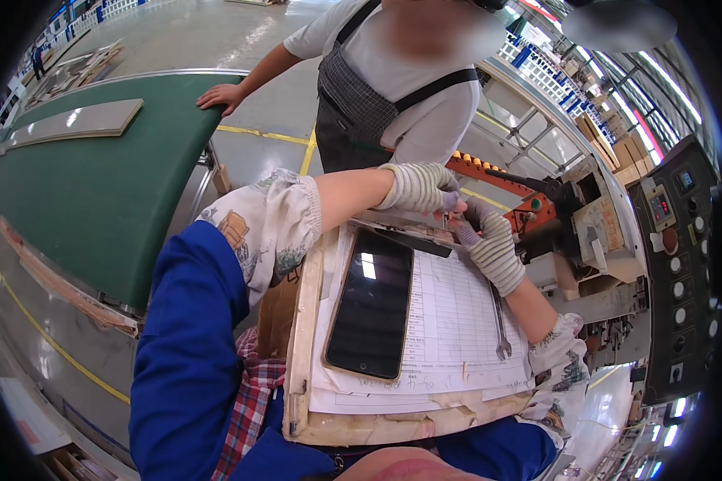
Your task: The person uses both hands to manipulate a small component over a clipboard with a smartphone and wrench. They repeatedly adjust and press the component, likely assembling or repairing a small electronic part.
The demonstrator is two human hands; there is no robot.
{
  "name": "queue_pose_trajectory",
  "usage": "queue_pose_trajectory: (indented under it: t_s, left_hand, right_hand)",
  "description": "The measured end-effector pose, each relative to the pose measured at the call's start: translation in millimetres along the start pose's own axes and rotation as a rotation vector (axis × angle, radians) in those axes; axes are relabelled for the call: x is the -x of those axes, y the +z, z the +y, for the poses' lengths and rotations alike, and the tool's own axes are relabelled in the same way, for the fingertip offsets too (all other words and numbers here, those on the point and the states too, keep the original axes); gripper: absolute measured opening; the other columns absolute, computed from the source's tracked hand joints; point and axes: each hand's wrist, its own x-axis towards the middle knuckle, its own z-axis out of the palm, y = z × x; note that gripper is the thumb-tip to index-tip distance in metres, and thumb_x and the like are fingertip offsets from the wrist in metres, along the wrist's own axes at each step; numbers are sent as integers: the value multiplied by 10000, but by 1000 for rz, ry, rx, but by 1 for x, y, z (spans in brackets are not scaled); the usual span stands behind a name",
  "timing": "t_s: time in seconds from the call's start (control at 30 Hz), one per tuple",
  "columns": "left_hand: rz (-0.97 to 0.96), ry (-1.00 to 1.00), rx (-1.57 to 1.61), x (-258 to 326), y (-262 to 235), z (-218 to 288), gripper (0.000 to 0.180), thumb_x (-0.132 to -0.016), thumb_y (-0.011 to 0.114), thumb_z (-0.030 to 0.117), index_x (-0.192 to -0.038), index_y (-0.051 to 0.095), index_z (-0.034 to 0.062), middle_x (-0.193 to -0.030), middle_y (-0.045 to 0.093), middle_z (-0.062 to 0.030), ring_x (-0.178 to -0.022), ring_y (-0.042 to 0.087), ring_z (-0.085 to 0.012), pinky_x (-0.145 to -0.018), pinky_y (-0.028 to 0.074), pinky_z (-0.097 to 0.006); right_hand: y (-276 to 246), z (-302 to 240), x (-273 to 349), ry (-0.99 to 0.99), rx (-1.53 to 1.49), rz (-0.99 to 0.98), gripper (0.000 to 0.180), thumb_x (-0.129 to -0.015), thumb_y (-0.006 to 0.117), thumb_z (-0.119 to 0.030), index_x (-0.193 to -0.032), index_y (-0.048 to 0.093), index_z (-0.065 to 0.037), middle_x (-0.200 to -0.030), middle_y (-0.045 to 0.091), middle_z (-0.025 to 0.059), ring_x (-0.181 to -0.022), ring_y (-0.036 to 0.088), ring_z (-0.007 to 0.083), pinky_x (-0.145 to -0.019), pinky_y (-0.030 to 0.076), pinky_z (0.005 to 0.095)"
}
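Observation:
My left hand (421,189) and my right hand (489,239) meet at the far edge of a shallow pale tray (300,353). Both wear striped knit gloves with bare fingertips. Their fingers are closed and pinched close together; whatever is between them is too small to make out. Below my hands, a black-screened smartphone (369,309) lies on printed sheets of paper (449,321) in the tray. A metal wrench (501,341) rests on the sheets at the right, beside my right forearm. A dark flat strip (413,242) lies near the phone's top.
A co-worker (385,88) stands across from me, one hand (225,97) on the green conveyor belt (96,200) at left. A long pale board (76,124) lies on the belt. At right are a black control panel (682,272) and an orange roller frame (529,200).

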Motion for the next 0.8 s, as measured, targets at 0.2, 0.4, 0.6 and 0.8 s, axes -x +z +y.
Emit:
queue_pose_trajectory:
  t_s: [0.2, 0.4, 0.6, 0.8]
  left_hand:
    - [-42, -75, -52, -5, -2, -6, 320, -819, 499, 185, -1098, 553, 38, -945, 590, -81, -820, 566, -158, -732, 451, -282]
    - [-66, -116, -71, -8, -1, -12, 312, -827, 459, 91, -1128, 533, 56, -993, 581, -76, -871, 558, -167, -766, 449, -293]
    - [57, -35, -82, -7, -1, -9, 261, -872, 442, 250, -976, 560, 41, -753, 588, -46, -657, 542, -138, -623, 449, -281]
    - [135, -288, 162, 8, -3, 40, 376, -903, 416, 381, -862, 558, 35, -594, 550, -28, -504, 505, -110, -488, 416, -258]
  right_hand:
    - [1, 6, 2, 149, -206, -5, 286, -811, 593, -115, -1054, 545, 28, -832, 602, 38, -749, 532, 65, -691, 456, 218]
    - [-8, -14, 2, 116, -277, -34, 269, -817, 577, -126, -1015, 566, 56, -783, 606, 51, -722, 525, 64, -677, 448, 214]
    - [-12, -25, 1, 77, -208, 44, 260, -814, 595, -147, -982, 570, 50, -779, 594, 38, -719, 518, 65, -671, 445, 211]
    - [-14, -34, 2, 184, -441, 183, 250, -826, 600, -146, -1000, 562, 29, -815, 588, 25, -751, 521, 53, -697, 452, 202]
